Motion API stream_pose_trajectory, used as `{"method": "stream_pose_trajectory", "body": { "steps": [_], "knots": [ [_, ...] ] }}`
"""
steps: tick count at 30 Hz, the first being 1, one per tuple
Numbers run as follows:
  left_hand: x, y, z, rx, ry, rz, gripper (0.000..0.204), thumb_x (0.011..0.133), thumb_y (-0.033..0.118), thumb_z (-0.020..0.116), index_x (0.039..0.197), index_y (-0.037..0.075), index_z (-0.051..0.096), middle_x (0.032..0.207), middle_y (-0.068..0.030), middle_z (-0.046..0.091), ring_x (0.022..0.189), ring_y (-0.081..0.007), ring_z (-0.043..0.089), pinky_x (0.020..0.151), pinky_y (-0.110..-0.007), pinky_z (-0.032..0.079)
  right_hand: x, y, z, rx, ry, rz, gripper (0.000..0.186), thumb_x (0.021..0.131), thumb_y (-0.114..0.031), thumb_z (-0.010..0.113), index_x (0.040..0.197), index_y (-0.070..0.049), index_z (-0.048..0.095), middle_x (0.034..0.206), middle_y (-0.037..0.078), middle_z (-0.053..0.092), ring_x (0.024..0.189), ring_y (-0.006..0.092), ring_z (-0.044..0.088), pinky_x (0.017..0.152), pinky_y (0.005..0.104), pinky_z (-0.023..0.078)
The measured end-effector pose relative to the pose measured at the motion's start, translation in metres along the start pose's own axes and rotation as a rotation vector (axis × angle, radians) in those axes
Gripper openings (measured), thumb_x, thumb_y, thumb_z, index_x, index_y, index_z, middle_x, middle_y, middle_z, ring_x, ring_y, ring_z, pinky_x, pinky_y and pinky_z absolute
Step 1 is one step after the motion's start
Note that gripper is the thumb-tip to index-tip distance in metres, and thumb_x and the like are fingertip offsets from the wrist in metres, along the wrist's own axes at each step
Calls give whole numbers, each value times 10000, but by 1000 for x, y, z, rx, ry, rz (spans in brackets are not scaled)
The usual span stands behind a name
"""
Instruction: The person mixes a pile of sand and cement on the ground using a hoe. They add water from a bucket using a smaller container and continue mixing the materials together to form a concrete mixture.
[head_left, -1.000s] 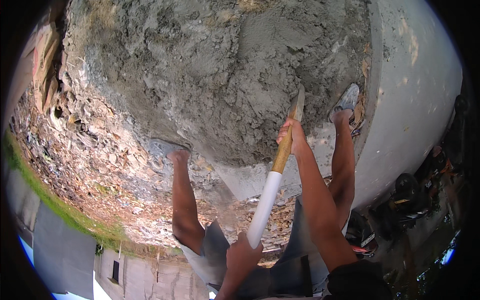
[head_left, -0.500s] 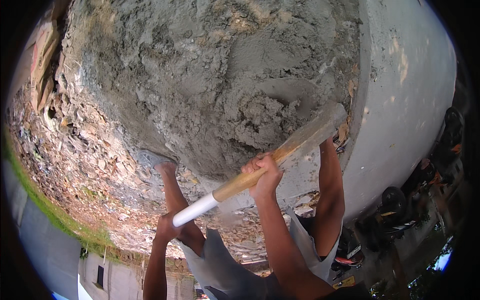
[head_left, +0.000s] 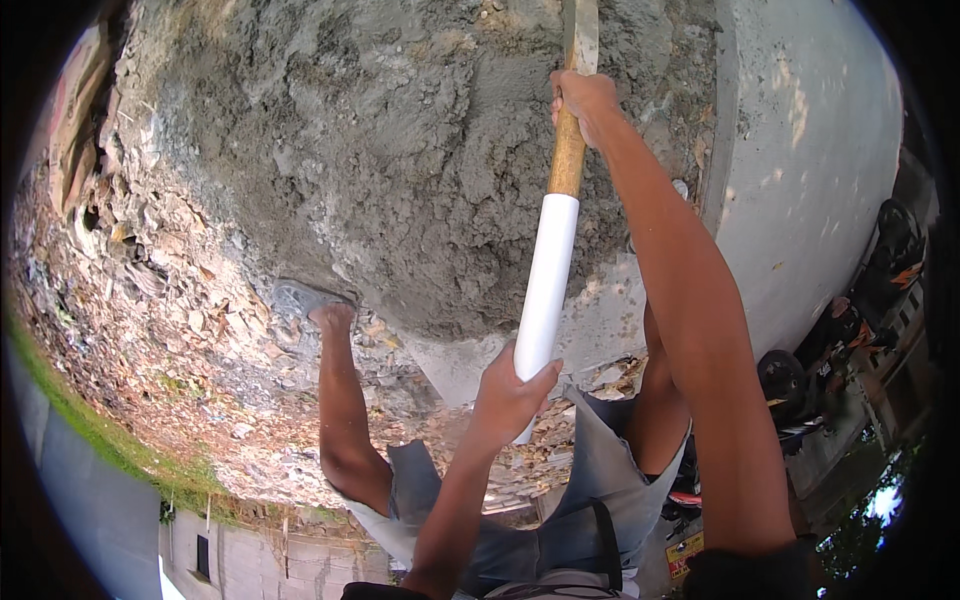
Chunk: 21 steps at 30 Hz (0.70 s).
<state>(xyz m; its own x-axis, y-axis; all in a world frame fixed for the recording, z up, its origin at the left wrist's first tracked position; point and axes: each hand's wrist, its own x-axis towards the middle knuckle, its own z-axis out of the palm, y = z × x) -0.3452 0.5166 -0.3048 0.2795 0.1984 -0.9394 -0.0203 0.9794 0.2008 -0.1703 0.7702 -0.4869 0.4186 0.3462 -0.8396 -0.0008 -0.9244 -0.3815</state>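
Note:
Both my hands are closed on one long tool handle, wooden (head_left: 568, 160) in its upper part with a white pipe-like sleeve (head_left: 550, 270) lower down. My left hand (head_left: 508, 392) wraps the sleeve near its bottom end. Farther up, my right hand (head_left: 585, 102) grips the wood, which is smeared grey beyond it. The tool's working end lies outside the picture at the top. Under the handle spreads a large heap of wet grey mortar (head_left: 380, 170), lumpy and rough.
My sandaled foot (head_left: 305, 300) stands at the heap's lower left edge, beside broken rubble (head_left: 200, 310). A pale concrete wall (head_left: 800, 200) rises on the right, with motorcycles (head_left: 790, 385) beyond it. A crumpled brown paper sack (head_left: 78, 130) lies at the far left.
The handle has swung from a slant toward the right to nearly upright, pointing away from me. My right hand moved up and forward with it; my left hand moved to the right.

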Motion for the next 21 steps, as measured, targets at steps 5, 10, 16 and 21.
{"method": "stream_pose_trajectory", "body": {
  "steps": [5,10,16,21],
  "knots": [
    [-74,-41,2,19,61,-193,351,924,237,686,1096,-34,546,743,-62,628,585,-113,605,535,-293,482,-37,114,27,-20,-57,171,133,847,-43,617,871,79,571,635,103,562,452,191,540,412,358,466],
    [-95,-59,20,246,235,-207,479,876,327,707,1135,-38,538,794,-153,682,688,-276,693,639,-383,534,-58,146,24,118,-198,264,112,849,-59,629,875,23,557,625,65,544,479,162,534,444,326,474],
    [-181,-18,-79,619,95,-290,507,824,319,736,1167,-3,547,929,-271,690,907,-460,687,780,-491,544,-159,145,13,437,-28,247,101,880,-71,617,911,-52,524,722,45,529,542,146,533,485,317,481],
    [-166,-90,-283,1118,223,107,338,767,183,774,1018,70,578,839,-185,684,824,-413,674,732,-499,531,-277,172,60,718,85,338,220,859,-29,698,992,-52,524,839,56,573,694,192,620,666,335,536]
  ]
}}
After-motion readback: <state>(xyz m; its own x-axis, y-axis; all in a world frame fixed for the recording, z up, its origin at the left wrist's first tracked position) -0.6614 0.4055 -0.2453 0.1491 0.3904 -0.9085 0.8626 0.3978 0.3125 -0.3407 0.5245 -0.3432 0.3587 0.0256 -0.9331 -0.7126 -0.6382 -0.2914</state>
